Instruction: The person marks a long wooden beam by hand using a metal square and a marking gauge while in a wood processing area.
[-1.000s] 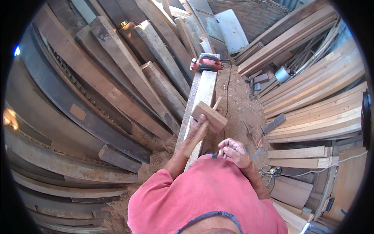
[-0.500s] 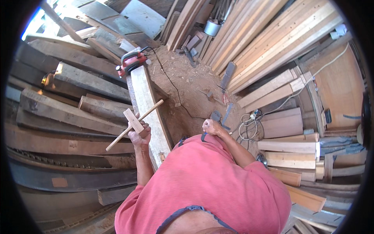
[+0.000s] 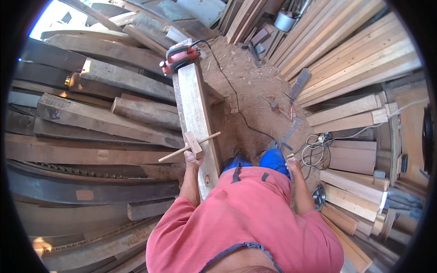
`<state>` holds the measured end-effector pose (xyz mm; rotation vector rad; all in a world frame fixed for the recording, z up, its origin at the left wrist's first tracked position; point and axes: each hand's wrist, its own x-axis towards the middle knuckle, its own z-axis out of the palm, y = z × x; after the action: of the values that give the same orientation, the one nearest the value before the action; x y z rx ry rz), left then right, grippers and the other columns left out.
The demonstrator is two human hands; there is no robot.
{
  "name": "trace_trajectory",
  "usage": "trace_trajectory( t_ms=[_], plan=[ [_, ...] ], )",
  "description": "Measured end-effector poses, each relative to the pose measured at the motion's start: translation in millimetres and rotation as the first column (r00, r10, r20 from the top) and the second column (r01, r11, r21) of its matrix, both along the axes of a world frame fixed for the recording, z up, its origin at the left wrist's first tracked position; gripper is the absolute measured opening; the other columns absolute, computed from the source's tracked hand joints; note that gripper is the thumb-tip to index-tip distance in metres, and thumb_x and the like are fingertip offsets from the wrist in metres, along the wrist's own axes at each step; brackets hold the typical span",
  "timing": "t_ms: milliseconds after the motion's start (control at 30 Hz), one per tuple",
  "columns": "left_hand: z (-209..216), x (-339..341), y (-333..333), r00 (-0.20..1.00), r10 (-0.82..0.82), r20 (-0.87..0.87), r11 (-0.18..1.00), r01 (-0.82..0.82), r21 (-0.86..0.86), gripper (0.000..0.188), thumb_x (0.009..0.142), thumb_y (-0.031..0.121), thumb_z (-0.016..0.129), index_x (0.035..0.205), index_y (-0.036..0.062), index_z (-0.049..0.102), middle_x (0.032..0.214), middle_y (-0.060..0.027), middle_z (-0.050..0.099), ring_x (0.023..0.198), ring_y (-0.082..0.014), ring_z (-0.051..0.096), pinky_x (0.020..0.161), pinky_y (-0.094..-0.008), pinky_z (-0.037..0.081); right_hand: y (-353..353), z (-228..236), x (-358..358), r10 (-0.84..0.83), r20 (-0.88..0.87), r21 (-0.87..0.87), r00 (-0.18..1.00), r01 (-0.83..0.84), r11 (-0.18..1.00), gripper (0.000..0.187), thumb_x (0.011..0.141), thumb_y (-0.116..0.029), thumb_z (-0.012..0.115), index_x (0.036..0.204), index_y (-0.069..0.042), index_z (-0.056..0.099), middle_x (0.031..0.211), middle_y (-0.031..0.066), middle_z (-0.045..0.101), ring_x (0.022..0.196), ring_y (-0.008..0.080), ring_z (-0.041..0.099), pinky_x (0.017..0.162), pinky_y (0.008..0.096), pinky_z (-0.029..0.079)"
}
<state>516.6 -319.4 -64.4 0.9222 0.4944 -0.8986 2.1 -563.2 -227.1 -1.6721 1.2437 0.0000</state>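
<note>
While left hand (image 3: 193,158) grips one wooden marking gauge (image 3: 191,145), one plank (image 3: 196,113), one red planer (image 3: 180,57)

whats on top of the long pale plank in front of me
A red power tool sits on the far end of the plank. Nearer, the left hand holds a wooden T-shaped piece over it. Whether that piece touches the plank cannot be told; the plank's near end is hidden by the arm.

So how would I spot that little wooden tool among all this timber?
Find the long pale plank running up the middle, with a red power tool at its far end. At its near end the left hand holds a small T-shaped wooden gauge: a thin stick through a square block, far slimmer than every board around.
</note>
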Motion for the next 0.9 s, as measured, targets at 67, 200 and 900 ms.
trace_trajectory(
  t_ms=[67, 200, 900],
  plan=[
    [18, -7, 1, 0.998, 0.054, -0.011, 0.994, -0.052, 0.095, 0.035, 0.098, 0.048, 0.048, 0.094, 0.0176, 0.064, 0.074, 0.0015, 0.065, 0.063, -0.0173, 0.065, 0.050, -0.0354, 0.053, -11, 11, -9, 0.461, -0.503, -0.254, 0.731, -0.635, 0.730, 0.021, 0.082, -0.025, 0.061, 0.081, -0.006, 0.071, 0.085, 0.0200, 0.069, 0.082, 0.0386, 0.067, 0.069, 0.0477, 0.053],
    [-6, -3, 31, 0.998, -0.063, -0.027, 0.979, 0.056, -0.198, 0.035, 0.101, 0.044, 0.046, 0.104, 0.0146, 0.065, 0.083, -0.0038, 0.070, 0.068, -0.0215, 0.069, 0.059, -0.0373, 0.060, -19, 1, -27, 0.230, -0.331, -0.121, 0.915, -0.283, 0.951, 0.026, 0.081, -0.026, 0.058, 0.088, -0.006, 0.073, 0.093, 0.0196, 0.071, 0.090, 0.0395, 0.067, 0.076, 0.0482, 0.053],
    [-4, -43, -14, 0.985, 0.135, 0.106, 0.951, -0.098, -0.294, 0.023, 0.104, 0.026, 0.046, 0.116, 0.0074, 0.050, 0.068, -0.0052, 0.055, 0.058, -0.0150, 0.055, 0.051, -0.0279, 0.043, -147, -366, 13, 0.286, -0.887, 0.228, 0.362, -0.193, 0.954, 0.045, 0.087, -0.026, 0.060, 0.129, -0.009, 0.060, 0.135, 0.0198, 0.051, 0.131, 0.0374, 0.045, 0.108, 0.0466, 0.040]
  ],
)
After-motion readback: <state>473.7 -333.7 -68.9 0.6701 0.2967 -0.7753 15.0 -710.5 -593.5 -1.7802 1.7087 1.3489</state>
